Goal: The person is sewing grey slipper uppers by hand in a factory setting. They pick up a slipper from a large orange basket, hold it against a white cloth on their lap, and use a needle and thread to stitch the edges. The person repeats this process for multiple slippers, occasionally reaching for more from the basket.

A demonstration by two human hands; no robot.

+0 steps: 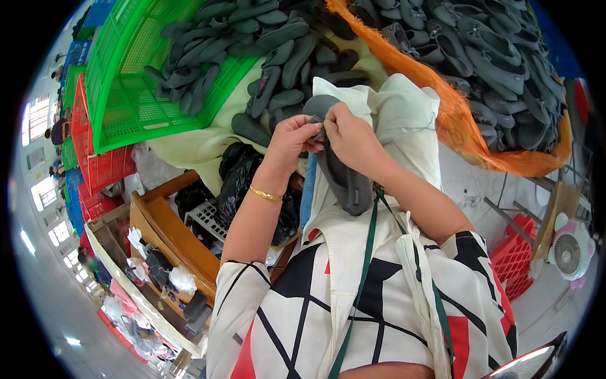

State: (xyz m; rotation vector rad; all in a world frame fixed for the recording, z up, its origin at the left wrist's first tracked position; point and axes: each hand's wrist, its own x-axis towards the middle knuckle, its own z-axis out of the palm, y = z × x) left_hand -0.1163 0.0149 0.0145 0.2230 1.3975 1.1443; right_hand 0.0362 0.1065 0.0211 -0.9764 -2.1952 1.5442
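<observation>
A dark grey slip-on shoe [348, 184] lies lengthwise on the white cloth over my lap, its toe pointing away and its heel toward me. My left hand [295, 138], with a gold bracelet at the wrist, pinches a small dark strip at the upper part of this shoe. From the other side my right hand [348, 134] grips the same spot, thumb and fingers pressed together. Both sets of fingertips nearly meet over the shoe, so exactly what is pinched is partly hidden.
Beyond my hands, many grey shoes [287, 54] spill from a tipped green crate [104, 101]. An orange sack [454, 136] full of similar shoes stands at the far right. A wooden drawer unit [170, 237], black plastic bags [243, 183] and a small fan [570, 251] flank me.
</observation>
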